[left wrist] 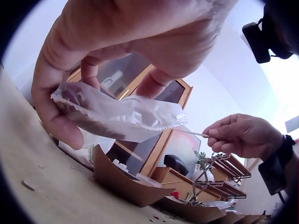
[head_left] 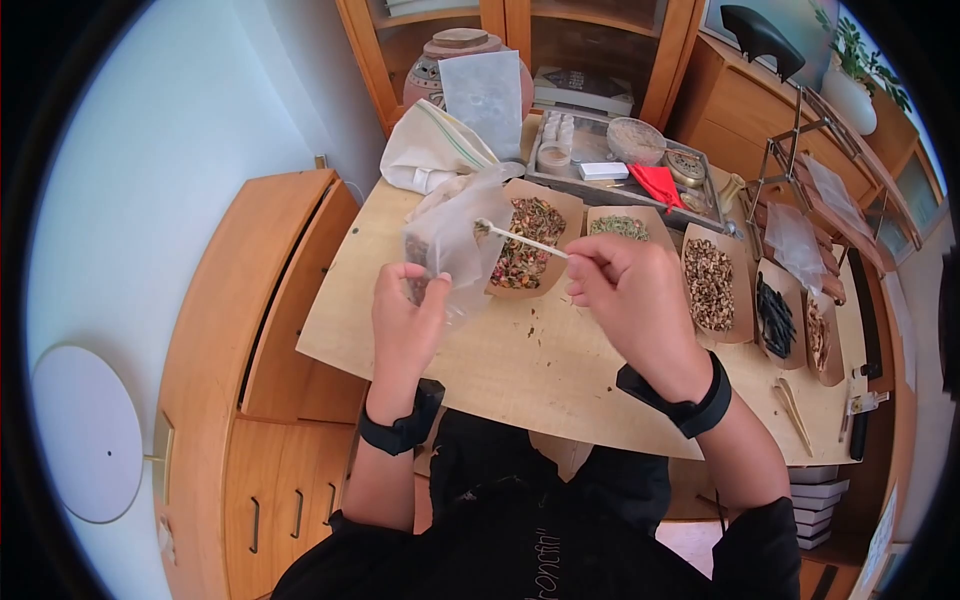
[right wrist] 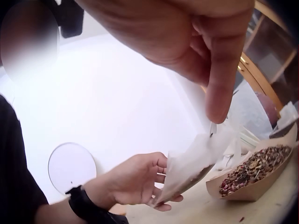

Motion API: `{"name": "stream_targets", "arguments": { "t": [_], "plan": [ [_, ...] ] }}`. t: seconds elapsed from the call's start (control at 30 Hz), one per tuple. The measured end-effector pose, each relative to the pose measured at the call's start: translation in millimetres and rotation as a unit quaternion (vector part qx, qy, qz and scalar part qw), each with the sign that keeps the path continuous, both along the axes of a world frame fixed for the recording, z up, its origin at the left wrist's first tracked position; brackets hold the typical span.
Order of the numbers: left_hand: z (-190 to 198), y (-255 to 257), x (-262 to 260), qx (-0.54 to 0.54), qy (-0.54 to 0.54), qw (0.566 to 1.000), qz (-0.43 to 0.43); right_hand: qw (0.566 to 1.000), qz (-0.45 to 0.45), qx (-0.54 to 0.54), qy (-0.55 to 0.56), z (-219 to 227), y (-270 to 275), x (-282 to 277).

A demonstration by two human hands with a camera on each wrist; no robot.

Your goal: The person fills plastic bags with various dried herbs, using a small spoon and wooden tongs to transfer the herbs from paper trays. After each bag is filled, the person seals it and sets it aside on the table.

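Observation:
My left hand [head_left: 405,315] holds a translucent bag [head_left: 455,250] by its lower end, thumb on one face and fingers behind. Dark dried bits show through the bag's bottom, clearest in the right wrist view, where the bag [right wrist: 191,161] tilts upward. Between thumb and fingertips, my right hand [head_left: 640,290] pinches a thin pale stick-like handle [head_left: 535,243]. Its far tip, carrying a small clump of dried herb [head_left: 484,228], overlaps the bag's mouth. Just behind the bag stands a brown paper tray [head_left: 573,205] of mixed dried flowers [head_left: 535,222].
More paper trays hold green herb [head_left: 620,227], chopped brown pieces [head_left: 708,285], dark strips [head_left: 775,315] and pale chips [head_left: 818,335]. Wooden tweezers [head_left: 793,415] lie at the front right. Behind are a grey tray [head_left: 560,183], a cloth bag [head_left: 435,150] and a folding rack [head_left: 800,225].

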State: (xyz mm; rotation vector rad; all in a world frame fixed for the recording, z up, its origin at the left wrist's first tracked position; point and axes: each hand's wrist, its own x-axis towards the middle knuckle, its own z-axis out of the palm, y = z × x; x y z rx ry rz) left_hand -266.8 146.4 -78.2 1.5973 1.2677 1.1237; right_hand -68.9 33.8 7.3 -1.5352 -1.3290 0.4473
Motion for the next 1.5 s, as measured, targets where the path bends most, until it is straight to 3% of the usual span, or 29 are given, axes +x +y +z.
{"name": "stream_targets", "arguments": {
  "t": [0.03,0.1,0.2,0.33,0.4,0.43,0.5,0.7,1.0,1.5],
  "plan": [
    [1,-1,0,0.006,0.007,1.0,0.0,0.99,0.002,0.059,-0.132,1,0,-3],
    [7,-3,-2,-0.01,-0.005,1.0,-0.002,0.989,-0.014,0.085,-0.116,-1,2,-4],
    [8,-3,-5,-0.038,-0.019,0.999,0.0,0.985,-0.126,0.057,-0.102,-9,4,14],
    [14,-4,-8,-0.064,-0.025,0.998,0.0,0.979,-0.121,-0.049,-0.159,-41,12,43],
    [6,0,-9,-0.048,-0.021,0.999,0.002,0.988,-0.088,-0.12,-0.048,-52,19,47],
    [3,1,-10,-0.033,-0.017,0.999,0.005,0.988,-0.086,-0.12,-0.048,-54,23,47],
    [2,1,-10,-0.032,-0.019,0.999,0.004,0.978,-0.079,-0.155,0.119,-55,30,44],
    [8,-1,-10,-0.038,-0.017,0.999,0.003,0.943,-0.012,-0.178,0.28,-64,47,50],
    [4,2,-10,-0.047,-0.021,0.999,0.001,0.919,-0.004,-0.199,0.341,-70,47,61],
    [4,1,-2,-0.042,-0.016,0.999,-0.002,0.925,-0.003,-0.145,0.351,-50,30,60]
  ]
}}
